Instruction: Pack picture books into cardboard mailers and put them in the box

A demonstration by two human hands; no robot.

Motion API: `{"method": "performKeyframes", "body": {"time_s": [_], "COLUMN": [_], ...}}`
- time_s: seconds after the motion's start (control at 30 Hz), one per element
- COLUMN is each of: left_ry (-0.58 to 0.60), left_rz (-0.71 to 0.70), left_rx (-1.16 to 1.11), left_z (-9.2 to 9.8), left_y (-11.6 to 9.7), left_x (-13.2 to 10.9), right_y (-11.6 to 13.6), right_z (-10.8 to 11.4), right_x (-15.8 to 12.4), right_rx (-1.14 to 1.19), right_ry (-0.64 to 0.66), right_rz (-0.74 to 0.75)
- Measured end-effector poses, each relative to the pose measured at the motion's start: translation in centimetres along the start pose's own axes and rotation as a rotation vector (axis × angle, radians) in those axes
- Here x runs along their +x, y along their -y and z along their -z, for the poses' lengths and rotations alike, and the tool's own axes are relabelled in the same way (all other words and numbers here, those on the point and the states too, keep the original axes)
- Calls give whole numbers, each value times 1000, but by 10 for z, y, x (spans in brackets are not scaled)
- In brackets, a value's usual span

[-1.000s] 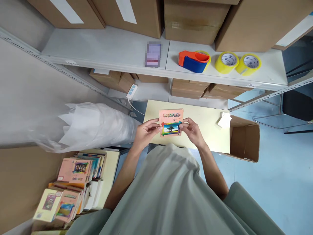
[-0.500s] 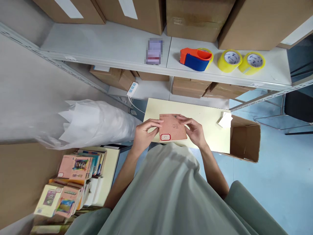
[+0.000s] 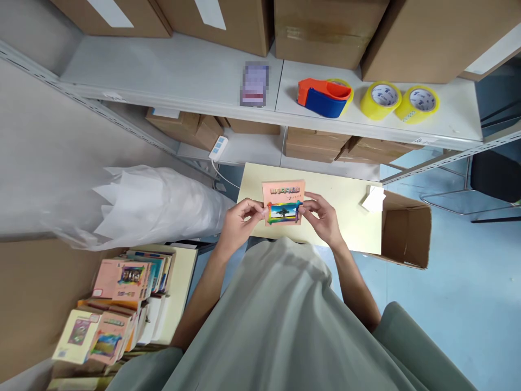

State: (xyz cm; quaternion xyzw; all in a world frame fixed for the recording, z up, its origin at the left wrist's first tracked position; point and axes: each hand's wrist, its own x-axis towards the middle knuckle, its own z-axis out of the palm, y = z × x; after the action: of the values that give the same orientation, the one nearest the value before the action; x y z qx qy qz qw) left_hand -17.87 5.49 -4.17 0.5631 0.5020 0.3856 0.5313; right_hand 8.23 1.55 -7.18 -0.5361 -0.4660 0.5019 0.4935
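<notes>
A small pink book [image 3: 284, 197] with a framed tree picture on its cover is held front side up over a pale yellow table [image 3: 350, 212]. My left hand [image 3: 240, 222] pinches its left edge, fingers closed. On the right edge, my right hand [image 3: 323, 217] grips the same book. Both hands hover just above the near part of the table.
Piles of similar books [image 3: 118, 304] lie at the lower left. A white plastic bag [image 3: 150, 206] sits left of the table, an open cardboard box [image 3: 407, 233] on its right. The shelf above carries a tape dispenser [image 3: 323, 98], two yellow tape rolls [image 3: 385, 100] and cartons.
Half a second ago the book showed its plain back with a red-edged label. It has been turned over, and its picture cover faces up again as it did one second ago.
</notes>
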Motion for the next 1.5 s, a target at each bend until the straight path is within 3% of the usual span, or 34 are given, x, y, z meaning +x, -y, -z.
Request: {"method": "performKeyframes", "body": {"time_s": [0.37,0.7,0.93,1.27,1.5], "left_ry": [34,-8,-42,-62,-65], "left_rz": [34,21,38,37,-24], "left_rx": [74,130,141,28,174], "left_z": [11,4,-2,2,-3], "left_y": [6,-17,-16,-1,0], "left_x": [-3,0,4,4,5], "right_y": [4,25,28,3,-40], "right_z": [1,-15,-16,-7,-11], "right_x": [-3,0,0,0,9], "right_rx": [-21,100,131,203,245], "right_ry": [34,47,57,132,93], "right_rz": [-4,-183,-245,-206,-242]}}
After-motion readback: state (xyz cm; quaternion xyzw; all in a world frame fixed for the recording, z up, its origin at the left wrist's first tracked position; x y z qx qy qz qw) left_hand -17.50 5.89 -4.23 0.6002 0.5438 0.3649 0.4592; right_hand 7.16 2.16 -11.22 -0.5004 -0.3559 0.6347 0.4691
